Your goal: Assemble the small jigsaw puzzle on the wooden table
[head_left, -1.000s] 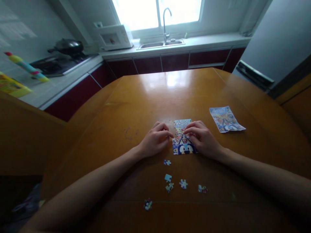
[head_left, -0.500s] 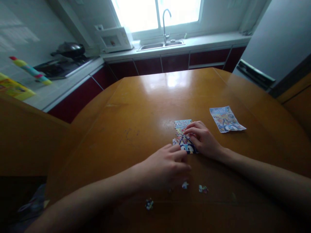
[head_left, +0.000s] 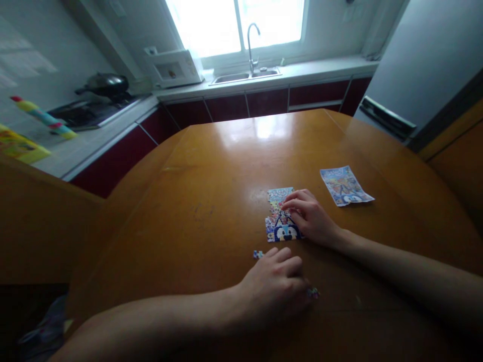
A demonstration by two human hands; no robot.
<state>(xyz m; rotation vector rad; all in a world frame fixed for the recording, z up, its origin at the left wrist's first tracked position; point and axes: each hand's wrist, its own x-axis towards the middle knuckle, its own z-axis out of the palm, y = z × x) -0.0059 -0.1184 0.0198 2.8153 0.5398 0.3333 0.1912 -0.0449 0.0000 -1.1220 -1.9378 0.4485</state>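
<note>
A partly joined jigsaw puzzle lies on the table, with a blue dog's face along its lower edge. My right hand rests on the puzzle's right side, fingers loosely bent and apart, gripping nothing visible. Below the puzzle, my left hand is low over the tabletop with curled fingers. Its fingertips are hidden, so whatever they hold cannot be made out. One loose puzzle piece lies just beyond its knuckles on the left; another small colourful piece shows at the right side of the fingers.
A creased picture sheet lies on the wooden table right of the puzzle. Beyond the table are a sink, a white microwave, a pan on the stove, and a fridge.
My left hand has moved from the puzzle's lower edge down toward me, over the loose pieces, uncovering the dog's face and a loose piece. My right hand stays on the puzzle. The view shifted slightly.
</note>
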